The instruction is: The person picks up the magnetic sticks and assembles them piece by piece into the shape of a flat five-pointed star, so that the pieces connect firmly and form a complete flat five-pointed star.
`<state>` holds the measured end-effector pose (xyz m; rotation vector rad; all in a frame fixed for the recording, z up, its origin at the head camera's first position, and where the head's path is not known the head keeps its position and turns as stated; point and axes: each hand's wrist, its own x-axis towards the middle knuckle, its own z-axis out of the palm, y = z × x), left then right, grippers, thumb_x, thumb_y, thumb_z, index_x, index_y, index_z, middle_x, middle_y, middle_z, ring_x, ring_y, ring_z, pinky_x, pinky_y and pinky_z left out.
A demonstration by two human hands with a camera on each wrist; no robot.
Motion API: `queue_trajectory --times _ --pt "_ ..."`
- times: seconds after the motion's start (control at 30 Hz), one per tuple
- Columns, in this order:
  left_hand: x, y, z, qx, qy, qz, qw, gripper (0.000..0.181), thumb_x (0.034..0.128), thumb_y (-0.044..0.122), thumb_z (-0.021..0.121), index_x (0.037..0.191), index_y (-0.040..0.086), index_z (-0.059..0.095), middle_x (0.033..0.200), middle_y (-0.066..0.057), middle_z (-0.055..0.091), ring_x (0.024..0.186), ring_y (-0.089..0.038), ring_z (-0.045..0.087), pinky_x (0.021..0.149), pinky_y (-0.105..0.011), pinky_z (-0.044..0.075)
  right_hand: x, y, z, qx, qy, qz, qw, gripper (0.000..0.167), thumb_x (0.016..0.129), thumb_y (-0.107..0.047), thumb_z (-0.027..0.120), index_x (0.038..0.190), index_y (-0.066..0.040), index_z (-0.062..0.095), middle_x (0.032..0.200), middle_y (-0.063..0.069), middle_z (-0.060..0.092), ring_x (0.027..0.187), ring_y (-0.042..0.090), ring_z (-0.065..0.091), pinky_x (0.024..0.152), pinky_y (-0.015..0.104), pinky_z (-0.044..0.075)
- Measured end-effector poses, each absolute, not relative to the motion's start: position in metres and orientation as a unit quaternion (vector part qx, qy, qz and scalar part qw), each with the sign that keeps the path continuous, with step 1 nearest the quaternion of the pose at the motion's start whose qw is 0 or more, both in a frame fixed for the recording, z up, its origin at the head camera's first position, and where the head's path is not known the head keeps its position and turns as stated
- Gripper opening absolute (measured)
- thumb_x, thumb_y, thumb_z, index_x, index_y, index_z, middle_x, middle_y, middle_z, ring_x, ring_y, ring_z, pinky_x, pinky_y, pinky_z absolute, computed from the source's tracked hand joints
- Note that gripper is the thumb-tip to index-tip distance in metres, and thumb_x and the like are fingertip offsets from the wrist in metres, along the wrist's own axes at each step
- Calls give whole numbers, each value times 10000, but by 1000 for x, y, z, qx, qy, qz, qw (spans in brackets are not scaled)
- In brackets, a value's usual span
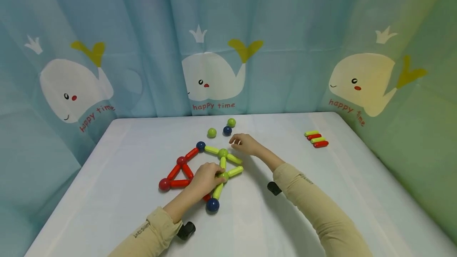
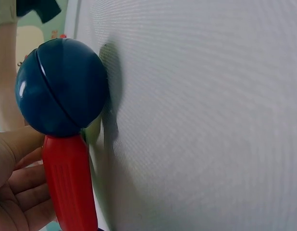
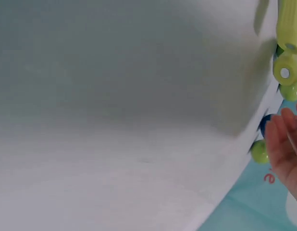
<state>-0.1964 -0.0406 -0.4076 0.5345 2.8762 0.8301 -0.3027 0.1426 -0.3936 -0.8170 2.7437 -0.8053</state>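
On the white table lies a flat figure of magnetic rods and balls, red on its left side and yellow-green on its right. My left hand (image 1: pixel 205 179) pinches the lower green ball (image 1: pixel 224 176) of the figure between thumb and fingers. Close to that wrist are a dark blue ball (image 2: pixel 62 86) and a red rod (image 2: pixel 69 183). My right hand (image 1: pixel 245 144) hovers with loosely bent fingers, holding nothing, right of the upper green ball (image 1: pixel 223 153). Two green rods, an upper one (image 1: pixel 234 159) and a lower one (image 1: pixel 235 171), point right with free ends.
Behind the figure sit two loose green balls (image 1: pixel 212 132) and a dark blue ball (image 1: pixel 227 131). Several green and red rods (image 1: pixel 316 139) lie in a row at the far right. A whale-print curtain (image 1: pixel 214 78) hangs behind the table.
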Motion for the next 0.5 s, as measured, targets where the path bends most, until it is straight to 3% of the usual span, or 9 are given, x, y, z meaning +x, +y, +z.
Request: queue_trajectory --times 0.3,0.5 --pt "-195 -41 -409 188 941 278 42 319 811 195 731 1086 37 703 1009 -74 720 796 -134 610 689 -251 484 -322 121 -394 -353 910 -217 7 264 895 -7 593 1148 65 593 1152 195 619 1064 330 598 905 378 503" --pt "-197 -44 -409 186 945 268 33 312 799 201 742 1067 43 712 973 -65 723 792 -139 604 696 -262 472 -334 110 -398 -370 907 -199 3 353 892 3 588 1237 58 538 1286 205 550 1176 333 543 987 401 455"
